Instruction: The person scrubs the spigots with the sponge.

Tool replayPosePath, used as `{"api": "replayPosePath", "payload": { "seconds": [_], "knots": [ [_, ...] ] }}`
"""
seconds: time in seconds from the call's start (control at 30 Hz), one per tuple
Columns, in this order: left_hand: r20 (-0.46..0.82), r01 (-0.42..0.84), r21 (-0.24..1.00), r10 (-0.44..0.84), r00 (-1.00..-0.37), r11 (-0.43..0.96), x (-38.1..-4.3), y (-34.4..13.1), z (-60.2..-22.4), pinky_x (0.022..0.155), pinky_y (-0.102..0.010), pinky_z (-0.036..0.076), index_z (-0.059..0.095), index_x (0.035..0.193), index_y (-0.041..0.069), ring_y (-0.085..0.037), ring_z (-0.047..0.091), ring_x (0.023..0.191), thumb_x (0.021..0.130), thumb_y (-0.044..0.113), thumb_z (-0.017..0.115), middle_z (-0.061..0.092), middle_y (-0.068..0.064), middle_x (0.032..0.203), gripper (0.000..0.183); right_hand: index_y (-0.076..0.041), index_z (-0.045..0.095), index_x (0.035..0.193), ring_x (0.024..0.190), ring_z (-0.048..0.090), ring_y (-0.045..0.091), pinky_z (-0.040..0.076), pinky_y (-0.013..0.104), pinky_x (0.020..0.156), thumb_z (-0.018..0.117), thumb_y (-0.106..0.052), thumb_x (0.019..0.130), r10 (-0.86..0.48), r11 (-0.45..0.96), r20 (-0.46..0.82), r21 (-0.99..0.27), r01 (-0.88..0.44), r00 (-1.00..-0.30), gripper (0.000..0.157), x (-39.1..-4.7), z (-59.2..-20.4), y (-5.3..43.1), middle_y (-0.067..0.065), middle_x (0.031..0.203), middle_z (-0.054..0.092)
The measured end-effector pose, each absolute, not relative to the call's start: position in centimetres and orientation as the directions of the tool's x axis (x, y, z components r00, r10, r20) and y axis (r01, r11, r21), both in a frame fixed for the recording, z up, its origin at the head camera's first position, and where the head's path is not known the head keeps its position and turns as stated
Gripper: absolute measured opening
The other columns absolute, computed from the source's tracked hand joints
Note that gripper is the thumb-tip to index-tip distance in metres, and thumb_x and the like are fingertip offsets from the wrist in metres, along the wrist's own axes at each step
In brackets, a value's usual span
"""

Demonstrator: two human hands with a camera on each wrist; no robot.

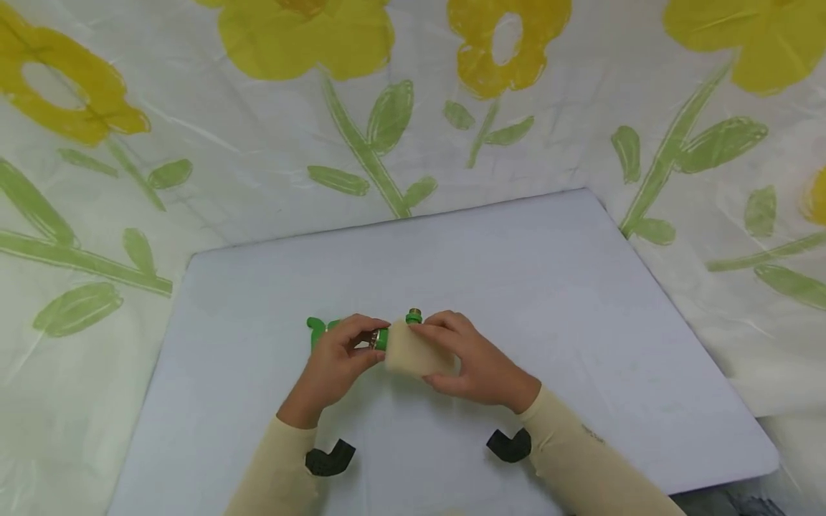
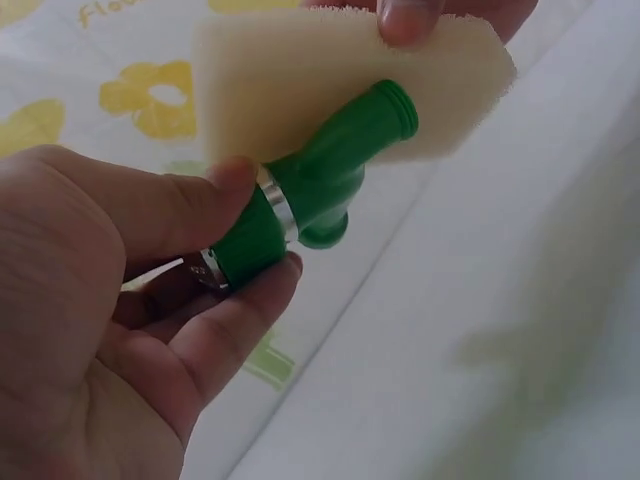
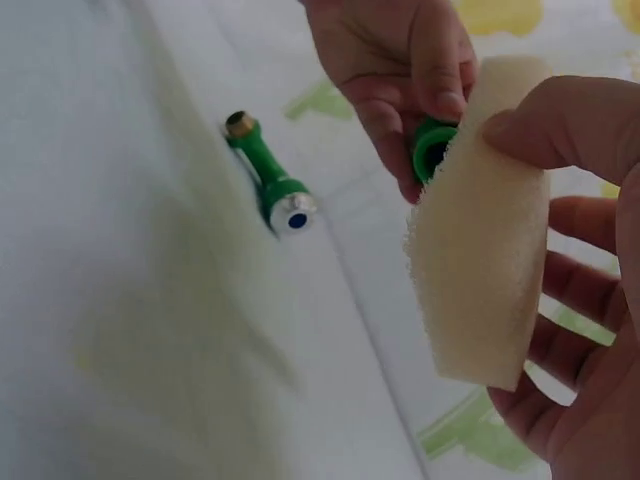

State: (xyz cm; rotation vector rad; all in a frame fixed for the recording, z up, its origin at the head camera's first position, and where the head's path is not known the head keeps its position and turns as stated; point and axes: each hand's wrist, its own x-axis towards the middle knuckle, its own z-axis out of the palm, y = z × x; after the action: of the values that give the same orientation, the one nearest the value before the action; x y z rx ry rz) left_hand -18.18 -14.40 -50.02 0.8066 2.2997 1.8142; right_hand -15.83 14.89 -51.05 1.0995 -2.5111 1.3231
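My left hand [image 1: 334,364] pinches a green Y-shaped pipe fitting [image 2: 330,170] with silver metal bands, thumb on one side and fingers on the other. A cream sponge [image 1: 416,350] is held by its edges between my right thumb and fingers. That right hand [image 1: 474,358] keeps the sponge right beside the fitting; whether the two touch, I cannot tell. In the right wrist view the sponge [image 3: 480,240] partly covers the fitting's round open end [image 3: 433,150].
Beyond the sponge, a slim green piece [image 3: 265,170] with a brass tip and a silver end lies on the white table [image 1: 516,287]. Another green part [image 1: 316,330] shows behind my left hand. Flower-printed sheeting [image 1: 258,158] surrounds the table. Black wrist mounts [image 1: 330,459] jut from both sleeves.
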Motion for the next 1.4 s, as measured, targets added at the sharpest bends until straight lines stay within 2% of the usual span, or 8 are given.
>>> {"api": "replayPosePath", "payload": {
  "seconds": [0.23, 0.4, 0.63, 0.73, 0.93, 1.03, 1.17, 1.4],
  "knots": [
    [0.307, 0.369, 0.929, 0.479, -0.822, 0.037, -17.8, -14.3, -50.5, 0.093, -0.037, 0.062, 0.072, 0.129, 0.001, -0.029, 0.068, 0.112, 0.090, -0.013, 0.083, 0.070, -0.013, 0.121, 0.043, -0.004, 0.055, 0.157, 0.126, 0.050, 0.026, 0.054, 0.042, 0.097, 0.088, -0.014, 0.092, -0.419, 0.512, 0.404, -0.635, -0.579, -0.813, 0.074, -17.3, -50.7, 15.7, 0.008, 0.136, 0.055],
    [0.325, 0.390, 0.920, 0.479, -0.815, 0.039, -17.7, -14.2, -50.7, 0.092, -0.037, 0.063, 0.072, 0.129, 0.001, -0.029, 0.068, 0.110, 0.090, -0.012, 0.084, 0.071, -0.012, 0.119, 0.043, -0.005, 0.053, 0.160, 0.129, 0.049, 0.026, 0.052, 0.044, 0.101, 0.086, -0.014, 0.094, -0.409, 0.496, 0.357, -0.686, -0.532, -0.840, 0.074, -17.3, -50.9, 15.7, 0.007, 0.138, 0.053],
    [0.297, 0.382, 0.918, 0.448, -0.843, 0.111, -17.9, -14.6, -50.6, 0.091, -0.034, 0.063, 0.071, 0.130, -0.001, -0.026, 0.067, 0.112, 0.092, -0.015, 0.080, 0.069, -0.011, 0.123, 0.042, -0.012, 0.053, 0.161, 0.132, 0.048, 0.021, 0.051, 0.040, 0.103, 0.083, -0.016, 0.097, -0.574, 0.353, 0.344, -0.715, -0.604, -0.743, 0.071, -15.7, -50.8, 14.3, 0.000, 0.143, 0.052],
    [0.290, 0.375, 0.919, 0.435, -0.852, 0.122, -18.0, -14.6, -50.7, 0.091, -0.034, 0.063, 0.072, 0.129, 0.000, -0.026, 0.068, 0.112, 0.091, -0.017, 0.080, 0.069, -0.010, 0.124, 0.042, -0.012, 0.054, 0.161, 0.132, 0.048, 0.022, 0.052, 0.039, 0.102, 0.085, -0.019, 0.097, -0.596, 0.358, 0.363, -0.679, -0.641, -0.716, 0.071, -15.6, -50.7, 14.0, 0.002, 0.143, 0.052],
    [0.272, 0.353, 0.930, 0.454, -0.848, 0.103, -17.7, -14.1, -50.8, 0.089, -0.036, 0.064, 0.073, 0.128, 0.002, -0.028, 0.068, 0.110, 0.091, -0.007, 0.085, 0.070, -0.010, 0.121, 0.039, -0.007, 0.055, 0.158, 0.126, 0.050, 0.025, 0.054, 0.041, 0.098, 0.089, -0.015, 0.093, -0.432, 0.527, 0.359, -0.644, -0.555, -0.827, 0.074, -17.1, -51.2, 14.6, 0.006, 0.137, 0.055],
    [0.264, 0.353, 0.928, 0.456, -0.850, 0.120, -17.5, -14.2, -50.9, 0.088, -0.035, 0.064, 0.074, 0.128, 0.003, -0.028, 0.067, 0.109, 0.092, -0.005, 0.086, 0.071, -0.009, 0.119, 0.039, -0.007, 0.053, 0.160, 0.126, 0.049, 0.024, 0.053, 0.043, 0.099, 0.086, -0.014, 0.095, -0.398, 0.532, 0.318, -0.684, -0.499, -0.861, 0.073, -17.1, -51.5, 14.5, 0.005, 0.138, 0.054],
    [0.270, 0.361, 0.922, 0.440, -0.857, 0.138, -17.6, -14.6, -51.1, 0.089, -0.035, 0.063, 0.072, 0.130, 0.002, -0.029, 0.067, 0.111, 0.092, -0.011, 0.083, 0.070, -0.010, 0.122, 0.041, -0.011, 0.052, 0.162, 0.130, 0.048, 0.021, 0.053, 0.042, 0.101, 0.084, -0.016, 0.097, -0.497, 0.445, 0.271, -0.736, -0.510, -0.825, 0.072, -16.0, -51.5, 14.1, 0.001, 0.143, 0.053],
    [0.281, 0.362, 0.923, 0.409, -0.868, 0.134, -18.0, -14.6, -51.3, 0.092, -0.034, 0.063, 0.072, 0.130, 0.001, -0.029, 0.068, 0.113, 0.091, -0.017, 0.079, 0.070, -0.011, 0.125, 0.044, -0.013, 0.054, 0.160, 0.132, 0.047, 0.022, 0.053, 0.040, 0.100, 0.085, -0.019, 0.096, -0.578, 0.394, 0.341, -0.679, -0.619, -0.742, 0.071, -15.2, -50.8, 13.7, 0.000, 0.144, 0.052]
  ]
}}
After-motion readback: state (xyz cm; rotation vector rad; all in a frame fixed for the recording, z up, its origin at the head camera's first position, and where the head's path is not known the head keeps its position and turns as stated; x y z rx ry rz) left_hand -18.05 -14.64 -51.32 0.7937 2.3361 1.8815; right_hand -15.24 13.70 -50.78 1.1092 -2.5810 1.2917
